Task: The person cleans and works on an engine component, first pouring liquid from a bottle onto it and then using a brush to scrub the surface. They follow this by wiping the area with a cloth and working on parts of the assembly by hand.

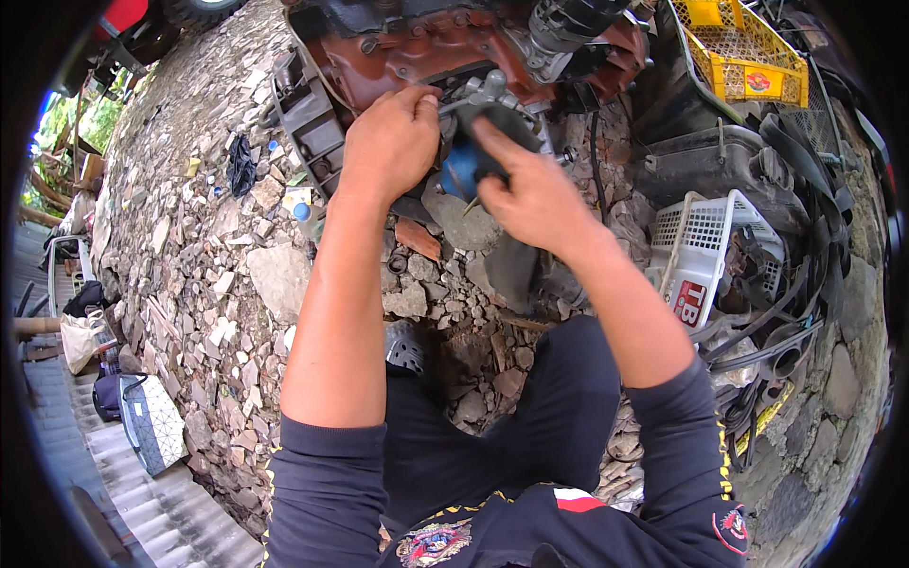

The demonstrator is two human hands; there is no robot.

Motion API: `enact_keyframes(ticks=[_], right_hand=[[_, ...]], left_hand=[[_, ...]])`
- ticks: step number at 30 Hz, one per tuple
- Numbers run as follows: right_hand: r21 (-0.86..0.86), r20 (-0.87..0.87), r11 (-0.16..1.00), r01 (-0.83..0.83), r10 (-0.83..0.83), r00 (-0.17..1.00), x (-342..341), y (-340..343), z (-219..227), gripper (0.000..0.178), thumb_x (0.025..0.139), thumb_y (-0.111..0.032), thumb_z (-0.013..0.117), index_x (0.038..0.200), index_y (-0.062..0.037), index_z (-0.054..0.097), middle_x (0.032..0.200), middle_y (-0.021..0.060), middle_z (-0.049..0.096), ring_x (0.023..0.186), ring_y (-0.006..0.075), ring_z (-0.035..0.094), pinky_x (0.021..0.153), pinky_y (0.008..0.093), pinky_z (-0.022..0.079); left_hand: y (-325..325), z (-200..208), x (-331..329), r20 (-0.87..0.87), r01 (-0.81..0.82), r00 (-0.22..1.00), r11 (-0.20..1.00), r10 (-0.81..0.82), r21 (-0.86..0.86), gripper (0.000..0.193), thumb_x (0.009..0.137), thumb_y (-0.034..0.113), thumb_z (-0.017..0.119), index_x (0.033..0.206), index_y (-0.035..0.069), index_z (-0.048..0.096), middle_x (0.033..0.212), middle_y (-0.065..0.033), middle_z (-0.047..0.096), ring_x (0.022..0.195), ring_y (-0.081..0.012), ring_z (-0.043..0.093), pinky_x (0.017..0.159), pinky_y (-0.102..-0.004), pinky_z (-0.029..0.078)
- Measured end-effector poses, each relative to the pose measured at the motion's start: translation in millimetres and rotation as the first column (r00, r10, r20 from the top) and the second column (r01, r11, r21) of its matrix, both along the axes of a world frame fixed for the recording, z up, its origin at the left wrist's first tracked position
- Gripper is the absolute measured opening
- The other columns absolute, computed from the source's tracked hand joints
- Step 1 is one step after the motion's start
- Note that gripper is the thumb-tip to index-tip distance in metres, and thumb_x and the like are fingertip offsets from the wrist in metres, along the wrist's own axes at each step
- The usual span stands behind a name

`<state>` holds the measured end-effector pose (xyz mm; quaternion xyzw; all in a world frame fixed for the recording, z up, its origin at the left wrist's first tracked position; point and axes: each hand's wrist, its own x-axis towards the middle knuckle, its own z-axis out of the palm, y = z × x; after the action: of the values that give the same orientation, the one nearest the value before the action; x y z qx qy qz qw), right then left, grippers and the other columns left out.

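The left hand (393,142) lies against the lower edge of the red engine (417,52), fingers curled, thumb and forefinger pinched on a thin metal tool (453,104) that points right into the grey part (492,95) bolted under the engine. The tool is mostly hidden by the fingers, so its kind cannot be told. The right hand (530,194) sits just below and to the right of that grey part, forefinger stretched out along a blue part (461,170), the other fingers folded; it seems to steady the blue part rather than grip it, though the palm hides the contact. The blue part hangs directly below the engine, between the two hands, touching the grey part above it.

A black ribbed cover (308,118) stands at the engine's left end. Below the engine the ground is loose stone rubble (237,265), with a black rag (241,166) to the left of the cover. Right of the engine is a yellow crate (743,52), and lower right of it a white basket (705,241) beside a heap of black rubber belts (786,312). Far down to the left of the engine a patterned bag (151,421) lies on corrugated sheeting (161,511). The person's dark trousers (530,426) and sleeves fill the foreground.
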<state>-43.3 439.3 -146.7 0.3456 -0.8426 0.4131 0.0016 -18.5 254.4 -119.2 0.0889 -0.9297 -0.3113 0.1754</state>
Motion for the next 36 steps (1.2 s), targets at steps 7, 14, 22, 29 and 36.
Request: enact_keyframes(ticks=[7, 14, 22, 29, 36], right_hand=[[-0.041, -0.086, 0.990, 0.137, -0.140, 0.986, 0.7, -27.8, -73.9, 0.059, 0.083, -0.014, 0.056, 0.141, -0.0185, 0.048, 0.095, 0.0262, 0.066, 0.085, 0.0440, 0.065, 0.075, 0.0521, 0.052], [-0.007, -0.127, 0.989, 0.147, -0.147, 0.981, -0.6, -29.6, -83.9, 0.063, 0.084, -0.011, 0.057, 0.144, -0.0232, 0.045, 0.099, 0.0199, 0.066, 0.083, 0.0437, 0.065, 0.073, 0.0525, 0.053], [-0.029, -0.083, 0.984, 0.177, -0.179, 0.980, -0.4, -33.1, -65.7, 0.064, 0.081, -0.010, 0.056, 0.143, -0.0225, 0.045, 0.094, 0.0214, 0.066, 0.082, 0.0449, 0.065, 0.073, 0.0544, 0.052], [-0.016, 0.028, 0.979, 0.203, -0.203, 0.979, 10.9, -39.9, -20.6, 0.066, 0.080, -0.009, 0.055, 0.143, -0.0199, 0.044, 0.086, 0.0257, 0.066, 0.083, 0.0472, 0.063, 0.077, 0.0573, 0.050], [-0.018, 0.058, 0.978, 0.209, -0.207, 0.977, 15.7, -31.1, -27.0, 0.065, 0.079, -0.010, 0.054, 0.143, -0.0158, 0.046, 0.083, 0.0271, 0.065, 0.081, 0.0456, 0.064, 0.074, 0.0537, 0.050]], left_hand=[[-0.7, 0.1, 0.5, -0.007, 0.015, 1.000, 1.000, -0.015, -0.004, 0.037, 0.099, 0.027, 0.040, 0.117, 0.008, 0.066, 0.114, -0.0197, 0.064, 0.110, -0.0383, 0.059, 0.096, -0.0444, 0.045], [-2.6, -1.6, -0.5, -0.001, 0.000, 1.000, 1.000, 0.000, -0.014, 0.036, 0.098, 0.027, 0.040, 0.115, 0.007, 0.066, 0.112, -0.0192, 0.065, 0.108, -0.0385, 0.060, 0.095, -0.0447, 0.045], [-5.3, -2.9, -0.8, 0.011, 0.029, 1.000, 0.999, -0.028, -0.023, 0.036, 0.099, 0.027, 0.044, 0.119, 0.005, 0.064, 0.117, -0.0208, 0.065, 0.112, -0.0367, 0.060, 0.096, -0.0389, 0.045], [-2.8, -5.9, -3.7, -0.038, -0.001, 0.999, 1.000, 0.001, -0.016, 0.036, 0.098, 0.027, 0.041, 0.113, 0.006, 0.066, 0.109, -0.0227, 0.065, 0.105, -0.0405, 0.060, 0.093, -0.0465, 0.046], [-12.4, -2.5, -2.3, 0.057, -0.001, 0.998, 0.971, -0.013, 0.241, 0.037, 0.101, 0.027, 0.045, 0.120, 0.002, 0.065, 0.110, -0.0159, 0.068, 0.105, -0.0233, 0.061, 0.093, -0.0323, 0.044]])
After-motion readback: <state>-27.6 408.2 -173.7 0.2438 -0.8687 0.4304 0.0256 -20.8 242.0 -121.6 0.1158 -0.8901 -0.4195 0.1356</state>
